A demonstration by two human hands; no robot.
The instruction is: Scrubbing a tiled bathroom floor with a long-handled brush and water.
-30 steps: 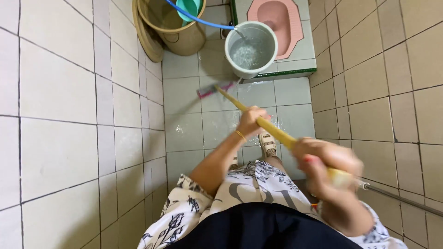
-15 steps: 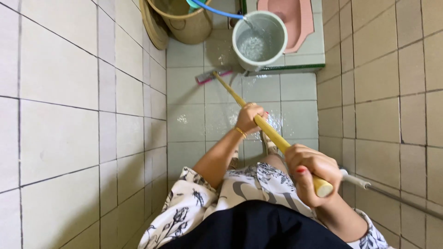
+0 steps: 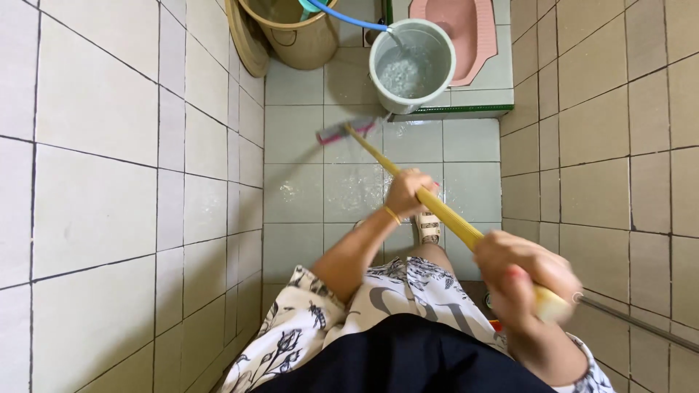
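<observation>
Broom handle [image 3: 437, 209] wrapped tight by fingers of left hand [image 3: 408, 191] and right hand [image 3: 526, 276].

The broom [image 3: 348, 132] has a yellow stick and a pink and blue head. The bucket [image 3: 411, 64] is pale grey-green, the hose [image 3: 348, 18] blue, the bin [image 3: 291, 33] tan. The toilet pan [image 3: 473, 29] is pink with a green-edged step. Floor tiles [image 3: 295, 189] are pale green, wall tiles [image 3: 95, 182] off-white. The shirt [image 3: 320, 320] is cream with black floral print.
</observation>
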